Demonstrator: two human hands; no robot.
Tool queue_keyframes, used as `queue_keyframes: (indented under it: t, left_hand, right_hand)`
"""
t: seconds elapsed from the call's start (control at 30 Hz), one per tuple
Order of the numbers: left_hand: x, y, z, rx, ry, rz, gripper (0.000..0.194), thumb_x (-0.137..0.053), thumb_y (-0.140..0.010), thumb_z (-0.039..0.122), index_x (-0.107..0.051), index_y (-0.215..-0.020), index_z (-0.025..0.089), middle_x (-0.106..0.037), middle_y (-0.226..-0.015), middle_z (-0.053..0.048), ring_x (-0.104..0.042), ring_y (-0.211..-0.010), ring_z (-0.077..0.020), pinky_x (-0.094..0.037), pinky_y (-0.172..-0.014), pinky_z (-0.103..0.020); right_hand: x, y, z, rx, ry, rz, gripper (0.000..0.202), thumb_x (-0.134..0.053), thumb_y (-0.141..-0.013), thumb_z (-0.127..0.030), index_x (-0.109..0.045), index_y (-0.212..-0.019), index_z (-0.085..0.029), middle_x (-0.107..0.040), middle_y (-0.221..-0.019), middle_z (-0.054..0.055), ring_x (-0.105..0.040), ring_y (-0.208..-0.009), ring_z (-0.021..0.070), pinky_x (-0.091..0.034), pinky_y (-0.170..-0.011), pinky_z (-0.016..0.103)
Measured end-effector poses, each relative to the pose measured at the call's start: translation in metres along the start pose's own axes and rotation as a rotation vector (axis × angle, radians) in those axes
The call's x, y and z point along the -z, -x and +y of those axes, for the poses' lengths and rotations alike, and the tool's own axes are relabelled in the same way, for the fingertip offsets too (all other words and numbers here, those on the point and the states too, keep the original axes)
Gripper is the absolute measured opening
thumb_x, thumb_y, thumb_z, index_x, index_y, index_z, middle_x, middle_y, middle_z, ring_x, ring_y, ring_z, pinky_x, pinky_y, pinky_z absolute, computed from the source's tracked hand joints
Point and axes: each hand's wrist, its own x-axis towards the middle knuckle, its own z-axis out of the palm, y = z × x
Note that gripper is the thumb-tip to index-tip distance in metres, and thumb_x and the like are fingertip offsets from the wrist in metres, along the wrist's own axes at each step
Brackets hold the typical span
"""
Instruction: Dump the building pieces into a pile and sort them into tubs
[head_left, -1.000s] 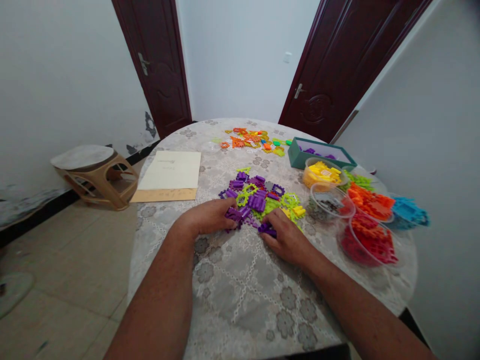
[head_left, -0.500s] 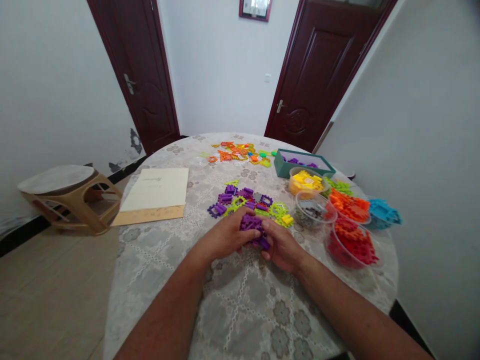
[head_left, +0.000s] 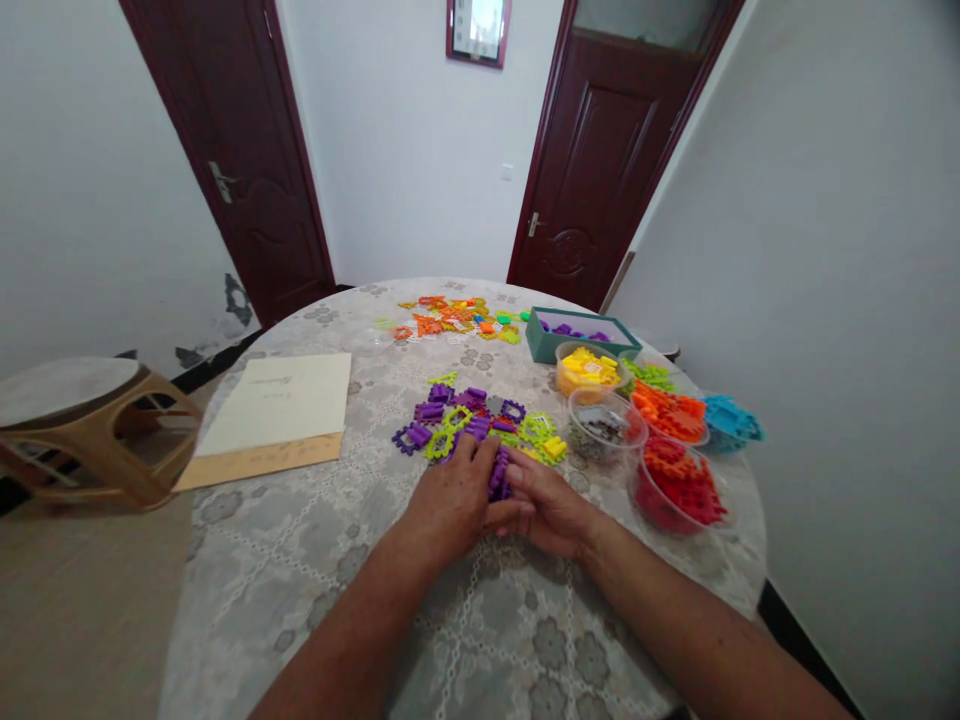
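Purple plastic building pieces (head_left: pixel 498 474) are gripped between my two hands, over the near middle of the table. My left hand (head_left: pixel 457 492) is wrapped over them from above and the left, back of the hand up, hiding most of them. From the right, my right hand (head_left: pixel 546 505) closes on the same pieces with thumb and fingers. Whether they are joined together cannot be made out. Just beyond my fingers lies a loose pile of purple and lime-green pieces (head_left: pixel 457 418), with a yellow piece (head_left: pixel 555 447) at its right end.
Right of my hands stand clear tubs of yellow (head_left: pixel 589 368), grey (head_left: pixel 601 424), orange (head_left: pixel 667 410), red (head_left: pixel 681 482) and blue pieces (head_left: pixel 727 420). Behind them is a green box (head_left: pixel 541 340). Orange pieces (head_left: pixel 442 318) lie farther back. Paper sheets (head_left: pixel 277 405) lie left.
My left hand has turned over the purple pieces, so less of them shows. Both hands stay together around them. The head view has shifted slightly right.
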Motion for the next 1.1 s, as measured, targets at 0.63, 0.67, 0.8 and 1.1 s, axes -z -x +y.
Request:
queue_keyframes:
  t: [0.63,0.67,0.8,1.1]
  left_hand:
    - [-0.006,-0.002,0.001,0.053,0.135,-0.005,0.103,-0.077,-0.080,0.044,-0.023,-0.165,0.021,-0.049,-0.155,-0.021,-0.055,-0.139,-0.0378,-0.049,-0.109,-0.048]
    - [-0.006,-0.001,0.000,0.032,0.180,0.002,0.104,-0.076,-0.080,0.040,-0.019,-0.166,0.021,-0.049,-0.157,-0.020,-0.054,-0.141,-0.0364,-0.047,-0.112,-0.048]
    - [-0.001,0.002,-0.003,-0.077,0.339,-0.010,0.104,-0.076,-0.080,0.033,-0.020,-0.167,0.025,-0.045,-0.164,-0.016,-0.050,-0.146,-0.0319,-0.042,-0.119,-0.046]
    - [0.039,0.005,-0.025,0.075,0.615,0.252,0.073,-0.062,-0.096,0.043,-0.034,-0.161,0.025,-0.063,-0.143,-0.015,-0.069,-0.089,-0.0188,-0.057,-0.091,-0.042]
  right_hand:
    - [-0.014,-0.006,0.005,0.087,0.074,0.247,0.041,-0.086,-0.076,-0.034,-0.069,-0.112,-0.023,-0.074,-0.103,0.003,-0.069,-0.089,0.0182,-0.053,-0.078,0.028]
    - [-0.014,-0.006,0.005,0.103,0.109,0.250,0.041,-0.086,-0.075,-0.034,-0.069,-0.111,-0.024,-0.074,-0.103,0.003,-0.069,-0.090,0.0184,-0.053,-0.081,0.029]
    - [-0.012,-0.006,0.004,0.149,0.259,0.286,0.038,-0.086,-0.072,-0.028,-0.069,-0.105,-0.023,-0.072,-0.098,0.001,-0.067,-0.090,0.0180,-0.053,-0.083,0.029]
    - [0.004,0.026,-0.081,-0.192,0.650,0.065,0.041,-0.083,-0.081,-0.033,-0.069,-0.118,-0.023,-0.071,-0.095,0.002,-0.063,-0.064,0.0126,-0.045,-0.045,0.018]
